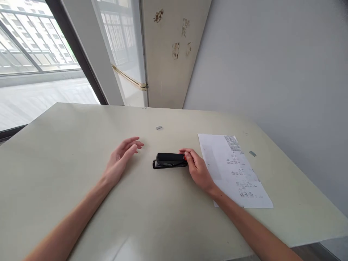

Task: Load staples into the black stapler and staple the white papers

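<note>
A black stapler [170, 160] with a bit of red at its right end lies sideways on the table. My right hand [198, 168] grips that right end between thumb and fingers, which partly cover it. To the left of the stapler, my left hand [122, 156] rests on its edge with the fingers loosely stretched and nothing in them. Just right of my right hand is a printed sheet of paper [217, 163], partly under my right forearm. A small grey strip of staples [159, 127] sits beyond the stapler.
Another small grey strip [252, 153] lies right of the paper. The pale table [81, 145] has its far edge near a fridge [168, 79] with worn patches. A grey wall [272, 65] runs along the right, and a window [35, 47] is at the far left.
</note>
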Tool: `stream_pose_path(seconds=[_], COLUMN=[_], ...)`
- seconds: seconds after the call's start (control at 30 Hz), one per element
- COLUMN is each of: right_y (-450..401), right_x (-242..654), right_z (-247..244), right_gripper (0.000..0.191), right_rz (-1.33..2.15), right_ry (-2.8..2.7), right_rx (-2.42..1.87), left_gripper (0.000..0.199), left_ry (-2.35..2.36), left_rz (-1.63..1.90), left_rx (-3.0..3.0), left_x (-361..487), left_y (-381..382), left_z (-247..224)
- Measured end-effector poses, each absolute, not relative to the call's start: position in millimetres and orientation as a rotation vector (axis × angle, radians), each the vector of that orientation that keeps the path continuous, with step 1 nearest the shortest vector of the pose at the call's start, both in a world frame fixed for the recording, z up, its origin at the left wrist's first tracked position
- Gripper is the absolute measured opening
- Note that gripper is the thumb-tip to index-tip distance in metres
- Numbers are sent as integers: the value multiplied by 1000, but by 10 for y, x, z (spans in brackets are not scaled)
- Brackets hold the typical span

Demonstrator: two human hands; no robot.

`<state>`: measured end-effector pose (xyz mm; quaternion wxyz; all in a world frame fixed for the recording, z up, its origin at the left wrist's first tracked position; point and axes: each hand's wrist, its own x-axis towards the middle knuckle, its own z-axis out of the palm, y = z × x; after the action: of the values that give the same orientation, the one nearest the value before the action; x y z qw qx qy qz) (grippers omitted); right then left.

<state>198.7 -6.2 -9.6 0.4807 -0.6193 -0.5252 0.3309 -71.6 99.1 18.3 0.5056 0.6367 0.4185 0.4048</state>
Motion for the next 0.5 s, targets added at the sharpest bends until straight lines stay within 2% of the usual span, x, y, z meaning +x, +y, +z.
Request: stream_pose_path(seconds=[0.13, 0.27, 0.5], right_y=[-102, -120, -173], right_x=[1972, 1970, 1939], right_z=[-123, -125, -12], right_gripper=[40, 41, 32], right_rz=[749, 729, 558], right_ry=[-1293, -1338, -1661], right_rx=[-1546, -1547, -1591], left_gripper=[38, 28, 40], left_ry=[1115, 1110, 972], left_rz=[1264, 1346, 1157], left_rx=[1230, 1090, 1141], left_x=[-720, -756, -637], left_y=[1094, 1143, 1015], left_z=[114, 115, 147])
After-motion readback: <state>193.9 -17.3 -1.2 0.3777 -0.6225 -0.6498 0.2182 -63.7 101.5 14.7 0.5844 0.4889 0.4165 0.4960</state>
